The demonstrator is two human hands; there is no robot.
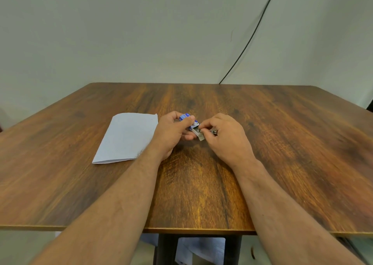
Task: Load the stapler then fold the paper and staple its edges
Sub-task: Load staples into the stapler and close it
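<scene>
Both hands are up over the middle of the wooden bench point(262, 143), close together, working on one small item. Left hand point(173, 131) grips a small blue staple box point(188, 119), fingers curled round it, thumb across the top. The box's pale inner tray point(198, 133) is slid out on the side toward the right hand, with grey contents showing in it, probably staples; too small to confirm. Right hand point(224, 137) has thumb and fingertips pinched together at the open end of that tray. What exactly it pinches I can't tell. A small bit of shiny metal point(214, 131) shows just under the right hand's fingers, beside the tray; can't identify it, may be part of the stapler.

The paper point(127, 137) lies flat on the bench to the left of the left hand, pale blue-white, near edge showing two layers, so it looks already folded once. Its right edge runs just beside the left wrist, partly under the forearm. A black cable point(252, 36) runs down the wall behind the bench's far edge.
</scene>
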